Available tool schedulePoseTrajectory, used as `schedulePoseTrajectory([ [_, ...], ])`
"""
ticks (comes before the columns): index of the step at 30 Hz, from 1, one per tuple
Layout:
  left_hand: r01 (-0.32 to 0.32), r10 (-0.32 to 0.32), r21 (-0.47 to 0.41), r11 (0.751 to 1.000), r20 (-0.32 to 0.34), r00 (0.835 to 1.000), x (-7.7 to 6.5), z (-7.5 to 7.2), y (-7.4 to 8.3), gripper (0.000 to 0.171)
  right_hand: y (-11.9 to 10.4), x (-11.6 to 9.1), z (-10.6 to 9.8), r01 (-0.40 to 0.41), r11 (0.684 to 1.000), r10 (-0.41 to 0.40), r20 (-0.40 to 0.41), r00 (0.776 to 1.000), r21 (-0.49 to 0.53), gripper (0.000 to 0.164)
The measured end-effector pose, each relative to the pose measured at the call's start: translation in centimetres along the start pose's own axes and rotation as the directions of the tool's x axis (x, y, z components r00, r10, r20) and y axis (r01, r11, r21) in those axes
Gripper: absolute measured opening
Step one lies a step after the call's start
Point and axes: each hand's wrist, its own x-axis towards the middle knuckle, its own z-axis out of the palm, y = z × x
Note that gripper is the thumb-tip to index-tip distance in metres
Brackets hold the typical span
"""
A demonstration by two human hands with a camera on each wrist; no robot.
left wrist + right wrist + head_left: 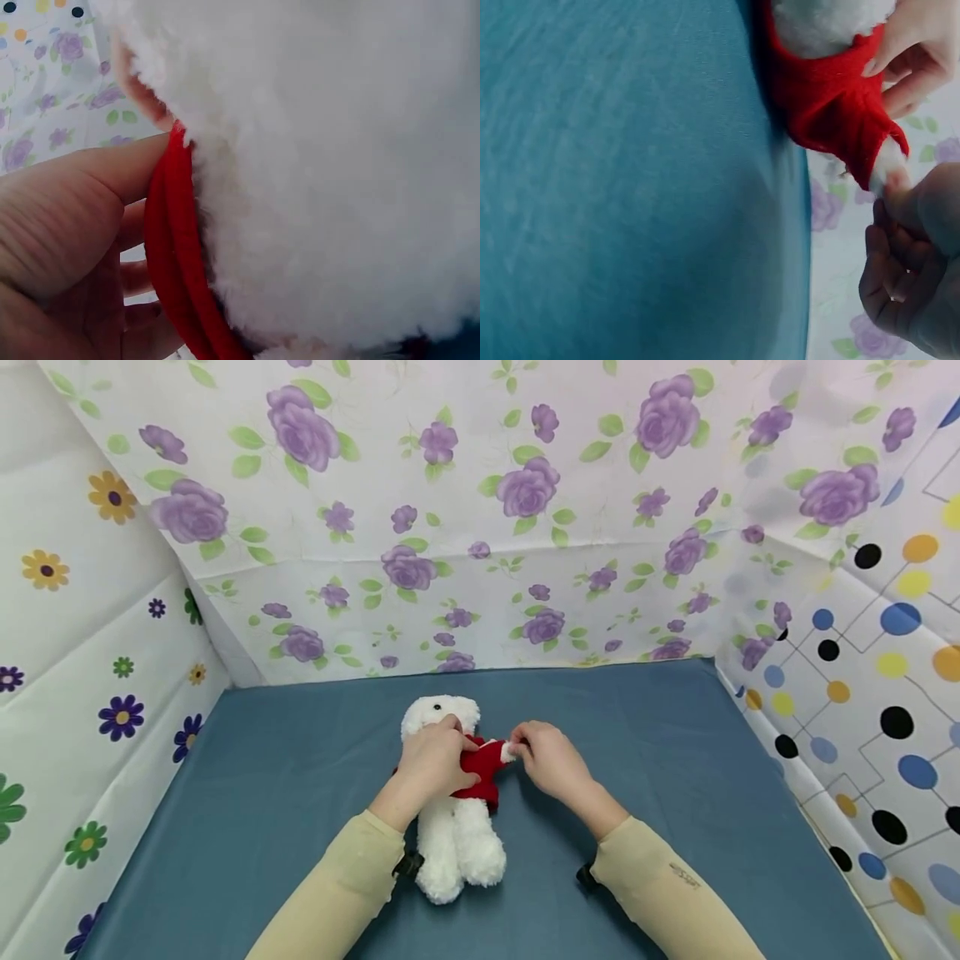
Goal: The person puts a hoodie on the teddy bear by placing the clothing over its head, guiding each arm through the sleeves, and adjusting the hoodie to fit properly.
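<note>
A fluffy white stuffed toy [457, 843] in a red shirt [483, 768] lies on its back on the blue cloth, head away from me. My left hand [432, 758] grips its chest over the shirt, hiding part of the face and body. In the left wrist view, that thumb lies along the red hem [176, 247], with white fur filling much of the picture. Thumb and fingers of my right hand [551, 762] pinch the tip of the toy's white paw [889, 163], which sticks out of the red sleeve [855, 127].
Blue cloth [300, 760] covers the table. A purple-flowered sheet [480, 568] hangs at the back, a daisy-patterned one [82, 693] at the left, and a dotted one [862, 718] at the right.
</note>
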Motion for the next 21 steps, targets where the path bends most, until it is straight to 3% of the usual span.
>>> schedulePoseTrajectory([
  [7,0.012,-0.012,0.007,1.000,0.000,1.000,-0.4,0.1,0.2,0.047,0.3,0.4,0.9,-0.089,0.995,0.091,0.033,0.995,-0.051,0.008],
  [10,0.004,-0.003,0.001,1.000,-0.026,1.000,-0.4,0.4,0.1,0.044,0.4,0.3,0.4,-0.059,0.998,0.058,0.059,0.997,0.015,0.008],
  [15,0.010,-0.010,-0.002,1.000,-0.041,0.999,-0.4,0.4,0.2,0.042,0.5,0.0,-0.7,0.056,0.989,-0.066,0.072,0.995,0.134,0.023],
  [19,0.004,-0.004,-0.005,1.000,-0.040,0.999,-0.2,0.2,0.2,0.042,0.3,0.1,-0.8,0.118,0.988,-0.120,0.020,0.993,0.102,0.009],
  [21,-0.005,0.004,-0.008,1.000,-0.034,0.999,-0.2,0.1,0.1,0.043,0.3,0.3,-0.8,0.083,0.992,-0.085,0.013,0.996,0.098,0.003],
])
